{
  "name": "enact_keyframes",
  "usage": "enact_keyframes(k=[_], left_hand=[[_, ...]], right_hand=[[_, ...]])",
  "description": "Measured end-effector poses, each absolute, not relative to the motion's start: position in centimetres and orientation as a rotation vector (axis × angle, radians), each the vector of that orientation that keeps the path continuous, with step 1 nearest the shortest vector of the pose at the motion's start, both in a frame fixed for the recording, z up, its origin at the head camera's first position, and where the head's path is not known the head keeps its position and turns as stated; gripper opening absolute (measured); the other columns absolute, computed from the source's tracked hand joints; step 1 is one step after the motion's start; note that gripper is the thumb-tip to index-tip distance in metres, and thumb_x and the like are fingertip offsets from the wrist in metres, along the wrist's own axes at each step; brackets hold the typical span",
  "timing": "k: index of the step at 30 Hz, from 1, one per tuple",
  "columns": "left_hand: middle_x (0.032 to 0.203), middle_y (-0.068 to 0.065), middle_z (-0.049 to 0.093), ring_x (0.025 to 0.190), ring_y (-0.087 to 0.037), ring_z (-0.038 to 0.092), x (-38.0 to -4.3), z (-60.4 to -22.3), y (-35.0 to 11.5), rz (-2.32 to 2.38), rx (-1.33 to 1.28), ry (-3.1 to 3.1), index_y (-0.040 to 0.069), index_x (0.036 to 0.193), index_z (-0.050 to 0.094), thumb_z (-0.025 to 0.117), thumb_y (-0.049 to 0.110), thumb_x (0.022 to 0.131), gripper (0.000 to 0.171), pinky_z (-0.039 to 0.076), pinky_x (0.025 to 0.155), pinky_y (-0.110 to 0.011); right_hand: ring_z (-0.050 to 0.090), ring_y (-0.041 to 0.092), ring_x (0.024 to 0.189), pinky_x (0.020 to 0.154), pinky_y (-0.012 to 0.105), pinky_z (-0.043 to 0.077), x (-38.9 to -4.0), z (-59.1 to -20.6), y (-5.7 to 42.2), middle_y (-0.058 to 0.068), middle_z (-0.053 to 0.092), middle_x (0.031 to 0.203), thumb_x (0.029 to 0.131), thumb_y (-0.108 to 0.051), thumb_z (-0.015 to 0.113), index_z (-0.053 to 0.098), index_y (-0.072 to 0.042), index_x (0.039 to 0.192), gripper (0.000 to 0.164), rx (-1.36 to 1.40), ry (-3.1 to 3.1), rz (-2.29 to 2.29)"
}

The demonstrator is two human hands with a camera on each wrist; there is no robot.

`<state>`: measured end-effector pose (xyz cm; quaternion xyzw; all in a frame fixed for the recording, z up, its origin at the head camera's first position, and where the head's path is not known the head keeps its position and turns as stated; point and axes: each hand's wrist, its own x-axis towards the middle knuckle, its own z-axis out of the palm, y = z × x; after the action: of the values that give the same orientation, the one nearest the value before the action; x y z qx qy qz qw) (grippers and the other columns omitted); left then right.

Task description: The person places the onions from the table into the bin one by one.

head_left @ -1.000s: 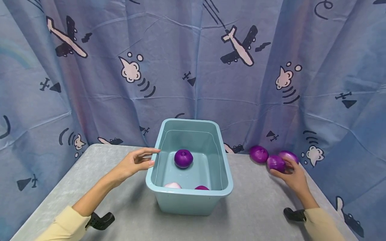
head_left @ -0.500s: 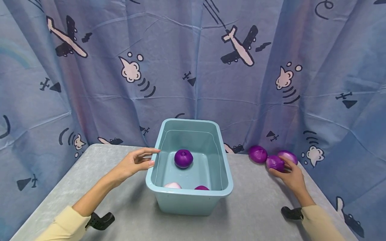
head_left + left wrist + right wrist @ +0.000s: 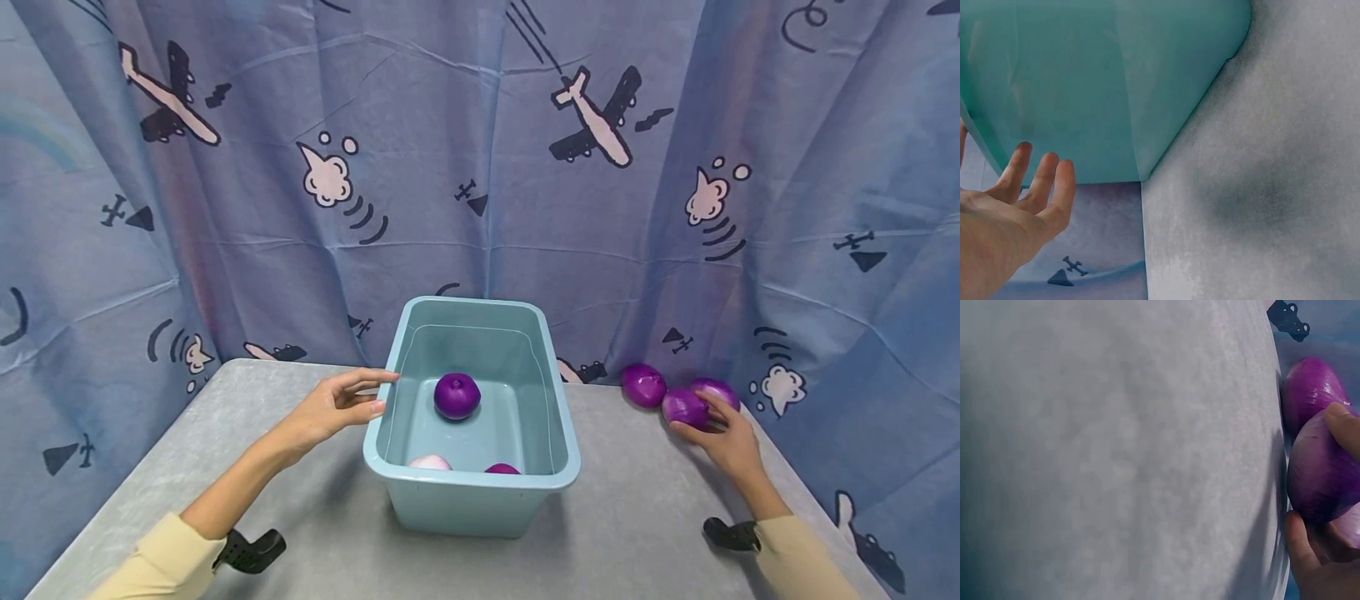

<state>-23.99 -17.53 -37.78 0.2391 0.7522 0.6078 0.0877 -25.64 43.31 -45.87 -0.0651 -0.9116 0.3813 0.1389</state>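
At the table's right side, my right hand point(image 3: 729, 442) holds a shiny purple onion point(image 3: 685, 408), thumb on its near side and fingers on its far side. Two more purple onions touch or sit close to it: one to the left point(image 3: 643, 385), the other behind point(image 3: 716, 390), partly covered by the fingers. The right wrist view shows the held onion point(image 3: 1322, 469) between thumb and fingers. My left hand point(image 3: 330, 408) rests with relaxed fingertips at the left rim of a light blue plastic bin point(image 3: 471, 479). Its fingers point(image 3: 1060, 187) lie against the bin's outside in the left wrist view.
Inside the bin lie a dark purple round vegetable point(image 3: 457, 396), a pale pink rounded thing point(image 3: 431, 461) and a magenta one point(image 3: 502, 468), the last two mostly hidden by the front wall. A blue printed curtain point(image 3: 480, 167) hangs right behind the grey table point(image 3: 615, 517).
My right hand and the onions by it have shifted very slightly, with the grip kept. The left hand and the bin have stayed in place.
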Motion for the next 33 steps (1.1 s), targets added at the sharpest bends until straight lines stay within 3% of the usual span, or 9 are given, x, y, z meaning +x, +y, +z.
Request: enact_keyframes(k=[23,25,28,33], left_hand=[[0.143,-0.021,0.054,0.125,-0.035,0.057,-24.1,-37.8,-17.6,1.821,0.738,2.231,0.005,0.143,0.057,0.071,0.017,0.097,0.049,0.052,0.096,-0.038],[0.143,-0.021,0.053,0.125,-0.036,0.056,-24.1,-37.7,-17.6,1.823,0.739,2.226,0.004,0.143,0.056,0.071,0.017,0.097,0.050,0.052,0.096,-0.038],[0.143,-0.022,0.053,0.125,-0.036,0.057,-24.1,-37.7,-17.5,1.828,0.740,2.219,0.003,0.144,0.055,0.071,0.017,0.097,0.051,0.052,0.096,-0.038],[0.143,-0.023,0.053,0.124,-0.033,0.058,-24.1,-37.7,-17.6,1.829,0.741,2.218,0.001,0.144,0.054,0.071,0.017,0.098,0.052,0.052,0.097,-0.039]], right_hand=[[0.050,0.059,0.119,0.093,0.067,0.045,-23.0,-43.2,43.6,0.043,0.042,0.140,0.090,-0.036,0.080,0.038,0.002,0.153,0.085,-0.114,-2.660,1.125],[0.052,0.057,0.117,0.090,0.064,0.049,-22.9,-42.8,43.6,0.042,0.044,0.139,0.089,-0.036,0.081,0.040,0.001,0.153,0.084,-0.100,-2.659,1.098],[0.055,0.057,0.115,0.079,0.043,0.058,-22.8,-42.1,43.3,0.041,0.047,0.136,0.088,-0.036,0.082,0.043,-0.001,0.152,0.083,-0.079,-2.644,1.077],[0.053,0.058,0.117,0.067,0.014,0.051,-22.6,-40.5,42.6,0.039,0.043,0.142,0.090,-0.032,0.082,0.041,-0.001,0.153,0.082,-0.023,-2.610,1.155]])
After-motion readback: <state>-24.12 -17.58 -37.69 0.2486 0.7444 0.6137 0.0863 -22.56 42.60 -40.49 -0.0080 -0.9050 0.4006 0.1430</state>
